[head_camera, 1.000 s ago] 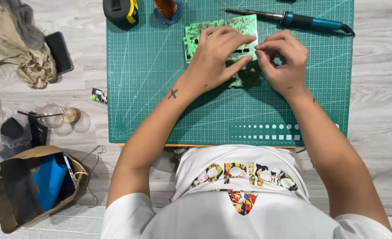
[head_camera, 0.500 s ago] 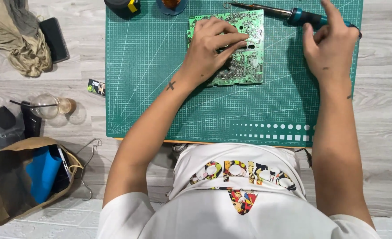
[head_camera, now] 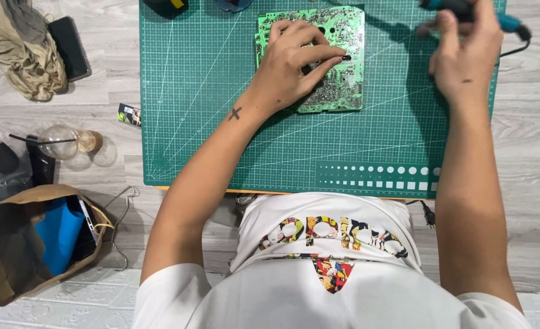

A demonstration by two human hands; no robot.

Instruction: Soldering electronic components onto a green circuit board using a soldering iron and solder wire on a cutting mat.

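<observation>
Step in hand: the left hand (head_camera: 294, 67) pinned down the flat green rectangular printed circuit board (head_camera: 337, 61) while the right hand (head_camera: 465, 52) took up the teal-handled soldering iron (head_camera: 465, 9) at the far right of the mat.
Left hand state: fingers spread flat and pressed on the board's solder side, not curled around anything.
Right hand state: fingers closed around the iron's handle, judging by the curl; the tip lay outside the view, so its position could not be told.
Doing it well: as a judgement, the pinning fingers should sit away from the joint to be heated, pressure should stay even so the board does not slide, and the iron's black cord (head_camera: 513, 49) should trail off the mat's right edge, free of the wrist.
Board's look: 1 bright green panel, dense with silvery solder points and pale traces, with a few cut-out holes near its top edge.
Board's place: flat on the dark green gridded cutting mat (head_camera: 221, 109), in the upper middle, partly under the left hand.
Around: a beige crumpled cloth (head_camera: 26, 55) and a black flat phone (head_camera: 69, 39) lay on the grey wood-grain floor (head_camera: 525, 213) at the far left; a brown paper bag (head_camera: 20, 244) holding a blue object sat lower left.
</observation>
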